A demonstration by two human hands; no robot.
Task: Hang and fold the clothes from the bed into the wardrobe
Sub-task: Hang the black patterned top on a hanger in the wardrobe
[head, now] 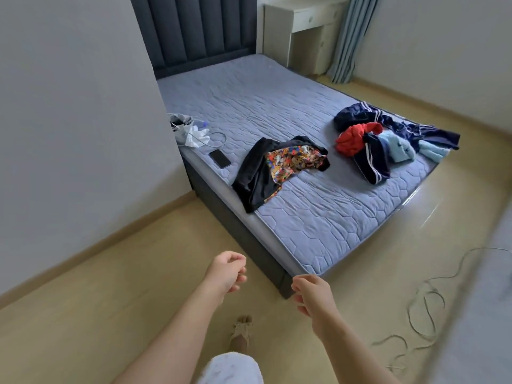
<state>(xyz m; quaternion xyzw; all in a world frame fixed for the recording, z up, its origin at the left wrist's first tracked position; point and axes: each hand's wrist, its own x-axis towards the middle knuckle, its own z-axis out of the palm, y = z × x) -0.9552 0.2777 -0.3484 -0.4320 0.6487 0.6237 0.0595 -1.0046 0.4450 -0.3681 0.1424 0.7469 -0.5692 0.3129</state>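
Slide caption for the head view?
Left hand and right hand hang empty before the bed, where a black-and-floral garment and a mixed clothes pile lie.

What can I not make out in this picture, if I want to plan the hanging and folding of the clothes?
Wardrobe: outside the head view, nowhere visible.
Pile of clothes at right: garments overlap, so their number is unclear.
Black and patterned cloth: folds hide whether it is one garment or two.
Grey bundle: partly cut off by the corner of the wall.
Cable at right: blurred.
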